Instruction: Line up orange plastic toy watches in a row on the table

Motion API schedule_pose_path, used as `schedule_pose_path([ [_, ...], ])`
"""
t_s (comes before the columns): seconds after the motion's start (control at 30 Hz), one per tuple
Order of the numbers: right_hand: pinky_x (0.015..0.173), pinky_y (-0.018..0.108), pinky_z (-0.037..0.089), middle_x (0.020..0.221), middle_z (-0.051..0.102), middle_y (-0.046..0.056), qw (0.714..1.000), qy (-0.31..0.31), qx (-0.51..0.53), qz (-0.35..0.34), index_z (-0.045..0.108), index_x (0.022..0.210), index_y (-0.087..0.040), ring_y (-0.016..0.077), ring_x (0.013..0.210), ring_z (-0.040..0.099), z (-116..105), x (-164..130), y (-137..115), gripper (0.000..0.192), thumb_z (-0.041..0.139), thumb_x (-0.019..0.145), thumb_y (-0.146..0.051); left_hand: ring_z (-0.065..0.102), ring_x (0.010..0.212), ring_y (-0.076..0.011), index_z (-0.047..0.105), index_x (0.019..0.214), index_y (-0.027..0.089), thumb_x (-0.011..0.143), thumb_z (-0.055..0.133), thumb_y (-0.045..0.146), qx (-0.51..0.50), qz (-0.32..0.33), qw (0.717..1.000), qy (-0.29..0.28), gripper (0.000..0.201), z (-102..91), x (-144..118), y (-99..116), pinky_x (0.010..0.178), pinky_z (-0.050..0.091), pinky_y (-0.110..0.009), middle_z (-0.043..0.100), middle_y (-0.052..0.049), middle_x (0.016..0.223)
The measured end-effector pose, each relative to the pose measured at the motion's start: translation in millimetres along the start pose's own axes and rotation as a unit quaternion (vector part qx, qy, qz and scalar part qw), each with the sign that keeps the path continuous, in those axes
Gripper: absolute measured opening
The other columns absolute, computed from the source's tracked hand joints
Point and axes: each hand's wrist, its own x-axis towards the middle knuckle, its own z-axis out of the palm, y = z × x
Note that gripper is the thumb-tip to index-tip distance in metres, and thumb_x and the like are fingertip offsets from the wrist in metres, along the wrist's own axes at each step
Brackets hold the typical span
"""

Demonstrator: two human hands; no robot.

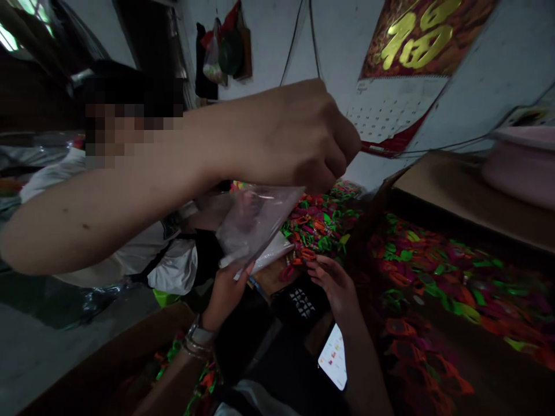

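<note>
My left hand [226, 293], with a watch or bracelets at its wrist, grips the lower edge of a clear plastic bag [264, 222]. Against the pile of small neon plastic pieces [323, 222], the curled fingers of my right hand [333, 283] hold an orange plastic piece [307, 254]; its exact kind is hard to make out. White plastic bags [273, 254] lie beside my left hand. Across the view, above both my hands, stretches another person's arm with a closed hand [321, 138]; whatever is in that hand is hidden.
A co-worker [108, 242] sits at the left. A lit phone [333, 358] lies by my right forearm. At the right, a cardboard box [442, 179] and pink tub [520, 167] stand near more neon pieces [433, 277]. A calendar [394, 104] hangs on the wall.
</note>
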Motion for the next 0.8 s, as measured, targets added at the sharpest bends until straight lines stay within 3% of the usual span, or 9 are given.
schedule_pose_path([
  [0.17, 0.071, 0.032, 0.055, 0.094, 0.077, 0.007, 0.999, -0.036, -0.039, 0.000, 0.071, 0.099, -0.024, 0.0217, 0.081, 0.071, 5, -8, -5, 0.057, 0.087, 0.055, -0.056, 0.070, 0.103, -0.0264, 0.073, 0.107, 0.016, 0.088, 0.058, 0.033, -0.045, -0.044, 0.998, -0.004, 0.029, -1.9, -9, 9, 0.091, 0.055, -0.036, 0.076, -0.011, 0.108],
  [0.33, 0.075, 0.032, 0.055, 0.099, 0.077, 0.007, 0.997, -0.053, -0.046, -0.017, 0.070, 0.103, -0.024, 0.0222, 0.089, 0.071, 5, -13, -12, 0.055, 0.085, 0.060, -0.054, 0.062, 0.118, -0.0290, 0.064, 0.123, 0.020, 0.075, 0.077, 0.039, -0.088, -0.078, 0.993, 0.028, 0.052, -10.6, -7, 32, 0.098, 0.052, -0.036, 0.071, -0.011, 0.116],
  [0.6, 0.076, 0.031, 0.057, 0.100, 0.076, 0.006, 0.996, -0.069, -0.046, -0.043, 0.066, 0.109, -0.025, 0.0206, 0.090, 0.072, 15, -19, -21, 0.054, 0.084, 0.064, -0.049, 0.068, 0.106, -0.0260, 0.067, 0.117, 0.021, 0.080, 0.072, 0.046, -0.115, -0.013, 0.988, 0.102, 0.045, -31.9, 30, 78, 0.089, 0.056, -0.034, 0.075, -0.008, 0.101],
  [0.8, 0.077, 0.030, 0.057, 0.105, 0.075, 0.006, 0.992, -0.100, -0.060, -0.057, 0.067, 0.111, -0.025, 0.0215, 0.095, 0.071, 19, -23, -24, 0.050, 0.082, 0.069, -0.047, 0.073, 0.092, -0.0205, 0.072, 0.103, 0.019, 0.085, 0.067, 0.037, -0.111, 0.023, 0.981, 0.159, 0.026, -46.9, 37, 99, 0.078, 0.057, -0.027, 0.078, -0.006, 0.094],
])
